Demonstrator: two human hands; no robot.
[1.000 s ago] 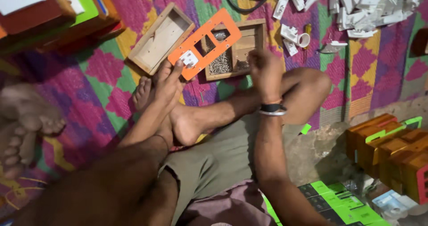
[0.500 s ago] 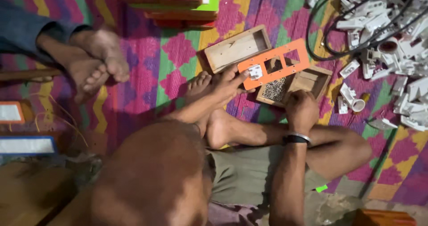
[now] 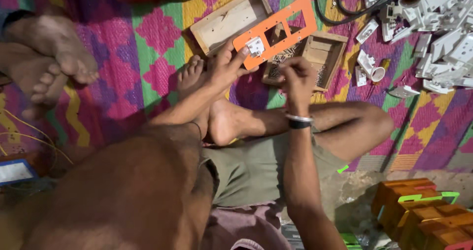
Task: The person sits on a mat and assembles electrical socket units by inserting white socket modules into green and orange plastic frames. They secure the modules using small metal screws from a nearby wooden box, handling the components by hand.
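My left hand [image 3: 225, 68] grips the lower end of an orange cut-out panel [image 3: 290, 22], its fingertips by a small white switch part [image 3: 255, 46] set in the panel. The panel lies tilted across two open wooden boxes: a pale empty one [image 3: 229, 19] and a compartmented one [image 3: 335, 58] holding small dark screws. My right hand [image 3: 297, 79], with a band on the wrist, hovers with fingers pinched over the screw box; whatever it pinches is too small to make out. I sit cross-legged, my bare feet [image 3: 217, 117] just below the boxes.
A heap of white plastic electrical parts [image 3: 433, 38] and a black cable [image 3: 354, 8] lie at upper right on the patterned mat [image 3: 148, 48]. Another person's bare feet [image 3: 49, 58] rest at left. Orange boxes [image 3: 423, 215] stand at lower right, and a framed plate [image 3: 15, 171] sits at far left.
The view has swung about. My left hand stays on the orange panel. My right hand has lifted from below the screw box to just over its near edge.
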